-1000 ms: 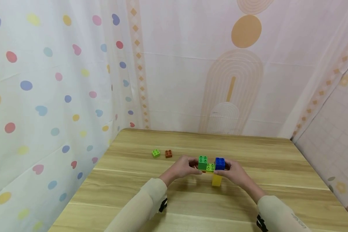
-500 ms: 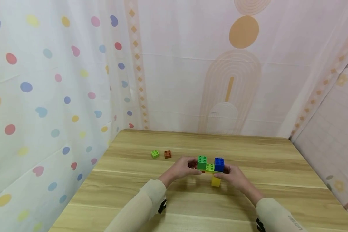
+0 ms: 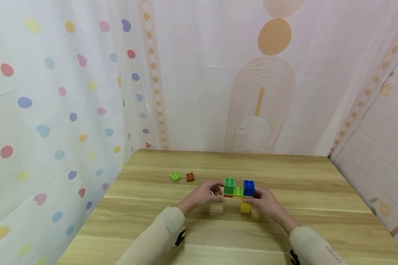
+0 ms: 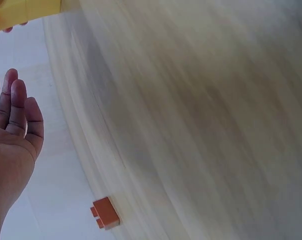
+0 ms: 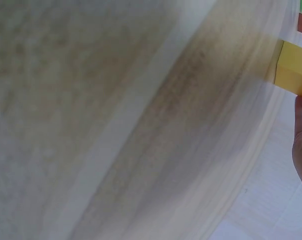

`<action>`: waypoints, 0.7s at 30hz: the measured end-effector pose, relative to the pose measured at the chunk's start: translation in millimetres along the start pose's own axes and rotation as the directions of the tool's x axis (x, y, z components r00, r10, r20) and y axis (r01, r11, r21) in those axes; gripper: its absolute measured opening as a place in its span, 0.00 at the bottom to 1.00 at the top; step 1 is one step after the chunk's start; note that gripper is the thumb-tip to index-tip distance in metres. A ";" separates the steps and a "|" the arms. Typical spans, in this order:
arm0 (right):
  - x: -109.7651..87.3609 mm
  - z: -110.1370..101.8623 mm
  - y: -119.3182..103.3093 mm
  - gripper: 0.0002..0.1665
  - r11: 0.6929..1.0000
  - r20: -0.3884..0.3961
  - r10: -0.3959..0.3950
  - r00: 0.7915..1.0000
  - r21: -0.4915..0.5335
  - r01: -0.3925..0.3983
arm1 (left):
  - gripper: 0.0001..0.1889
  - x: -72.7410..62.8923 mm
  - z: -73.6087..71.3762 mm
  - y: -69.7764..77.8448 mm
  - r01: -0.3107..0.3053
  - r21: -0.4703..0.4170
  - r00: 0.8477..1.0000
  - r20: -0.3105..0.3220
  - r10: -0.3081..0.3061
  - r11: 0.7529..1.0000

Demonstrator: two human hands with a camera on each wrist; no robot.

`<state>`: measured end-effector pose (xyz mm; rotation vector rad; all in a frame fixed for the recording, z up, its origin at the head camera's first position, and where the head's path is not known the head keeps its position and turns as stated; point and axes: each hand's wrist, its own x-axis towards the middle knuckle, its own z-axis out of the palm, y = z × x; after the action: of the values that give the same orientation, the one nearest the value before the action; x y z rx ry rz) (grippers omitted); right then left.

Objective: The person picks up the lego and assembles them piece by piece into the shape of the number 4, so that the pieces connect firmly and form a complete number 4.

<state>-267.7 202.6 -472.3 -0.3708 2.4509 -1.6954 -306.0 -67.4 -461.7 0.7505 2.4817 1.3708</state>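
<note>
Clearly, the right hand (image 3: 266, 202) pinches joined bricks (image 3: 238, 191); the left hand (image 3: 203, 193), fingers (image 4: 18, 106) loose, is just beside them; curtains (image 3: 199, 103) back the wooden tabletop (image 3: 225, 239).

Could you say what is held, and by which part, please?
The right hand holds the brick assembly by its blue end; the left hand holds nothing.

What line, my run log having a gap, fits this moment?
right hand: holds joined blocks; left hand: beside them; on table: lime block, brown block

We see small dark letters (image 3: 334, 254) on the right sleeve (image 3: 310, 241), but we cannot read them with certainty.
</note>
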 end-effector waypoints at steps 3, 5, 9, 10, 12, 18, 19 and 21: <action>-1.4 0.0 0.0 0.25 1.000 -0.003 0.004 1.000 0.006 -0.004 | 0.25 -2.8 -4.6 -3.0 0.011 0.024 1.000 -0.003 -0.011 1.000; -2.7 0.2 -0.4 0.25 1.000 -0.008 0.009 1.000 0.010 -0.009 | 0.26 -4.8 -8.2 -6.3 0.017 0.034 1.000 -0.007 -0.017 0.999; -4.9 2.0 -0.4 0.25 1.000 -0.015 0.010 1.000 0.009 -0.010 | 0.25 -10.0 -17.6 -14.3 0.025 0.033 0.999 -0.020 -0.025 0.999; -5.0 2.5 -0.4 0.25 1.000 -0.017 0.013 1.000 0.009 -0.013 | 0.25 -11.2 -20.4 -17.0 0.031 0.032 0.999 -0.030 -0.030 0.999; -4.9 3.7 0.5 0.26 1.000 -0.018 0.016 1.000 0.011 -0.016 | 0.24 -13.3 -26.9 -22.4 0.037 0.025 0.998 -0.050 -0.035 0.999; -1.7 5.8 1.8 0.26 0.999 -0.029 0.040 0.999 0.019 -0.039 | 0.24 -17.7 -51.3 -39.7 0.059 -0.006 0.984 -0.168 -0.060 0.998; -1.6 5.9 2.2 0.26 0.999 -0.031 0.039 0.999 0.018 -0.038 | 0.23 -18.3 -54.9 -42.5 0.065 -0.016 0.979 -0.195 -0.067 0.998; -2.0 6.3 3.0 0.26 0.999 -0.032 0.042 0.999 0.021 -0.041 | 0.23 -19.4 -62.2 -50.4 0.079 -0.047 0.967 -0.240 -0.088 0.996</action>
<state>-264.6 198.5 -477.4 -0.2898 2.4444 -1.7217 -331.8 -145.1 -471.0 0.4898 2.6259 1.5559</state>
